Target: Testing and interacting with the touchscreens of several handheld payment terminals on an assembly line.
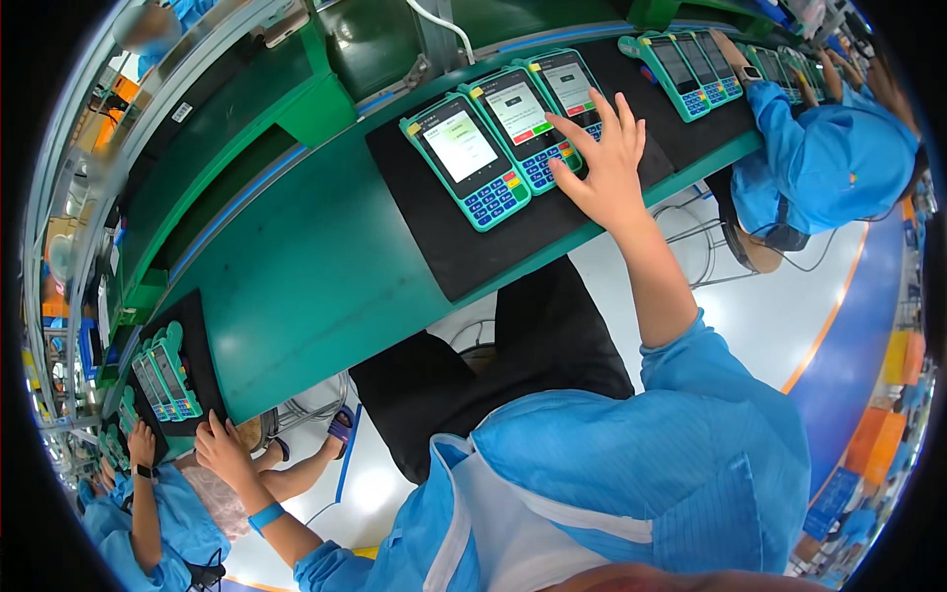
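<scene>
Three teal payment terminals with blue keypads lie side by side on a black mat (419, 212). The left terminal (459, 148) has a mostly white lit screen. On the middle terminal (513, 109), red and green buttons show on the lit screen. My right hand (612, 178) is over the middle and right terminals, fingers spread and nothing held. Its index fingertip is at the middle screen's right edge; whether it touches cannot be told. The hand partly hides the right terminal (567, 79). At the bench edge far left, my left hand (225, 452) has its fingers apart, holding nothing visible.
The green bench (306, 286) stretches leftward to another dark mat with more terminals (166, 375). A co-worker's arm (145, 493) is beside it. To the right, another person in blue (829, 148) sits near further terminals (686, 74). A green shelf (316, 99) stands behind the bench.
</scene>
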The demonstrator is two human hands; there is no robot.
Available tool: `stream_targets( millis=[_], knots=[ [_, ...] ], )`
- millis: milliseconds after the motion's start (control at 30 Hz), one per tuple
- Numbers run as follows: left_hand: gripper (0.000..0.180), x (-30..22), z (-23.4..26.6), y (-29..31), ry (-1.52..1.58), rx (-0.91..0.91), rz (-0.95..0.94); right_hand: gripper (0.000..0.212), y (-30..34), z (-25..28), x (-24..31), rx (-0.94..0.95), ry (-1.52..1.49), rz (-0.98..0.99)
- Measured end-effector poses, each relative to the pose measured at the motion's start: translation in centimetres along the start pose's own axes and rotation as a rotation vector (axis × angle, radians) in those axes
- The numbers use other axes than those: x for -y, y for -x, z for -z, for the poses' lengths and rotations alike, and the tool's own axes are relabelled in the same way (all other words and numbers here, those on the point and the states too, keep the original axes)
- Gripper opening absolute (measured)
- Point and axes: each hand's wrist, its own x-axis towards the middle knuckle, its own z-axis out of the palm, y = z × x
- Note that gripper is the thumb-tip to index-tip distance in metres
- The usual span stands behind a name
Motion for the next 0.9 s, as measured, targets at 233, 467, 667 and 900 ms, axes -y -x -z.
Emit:
stream_targets(
  millis=[233, 467, 667, 900],
  knots=[
    [0.042, -0.3, 1.7, -0.9, 0.012, 0.05, -0.112, 0.059, 0.4, 0.0, 0.4, 0.057, 0.0, 0.009],
    [0.047, -0.3, 1.9, -2.6, -0.03, 0.032, -0.14, 0.059, 0.6, -0.4, 0.6, 0.078, 0.02, -0.019],
    [0.039, -1.3, 0.6, -4.7, -0.127, 0.014, -0.051, 0.059, 0.7, -0.4, 0.4, 0.049, -0.005, -0.036],
    [0.017, -2.2, -2.3, -7.9, -0.108, -0.052, -0.203, 0.056, 0.8, -0.5, -0.1, -0.008, -0.068, -0.028]
  ],
)
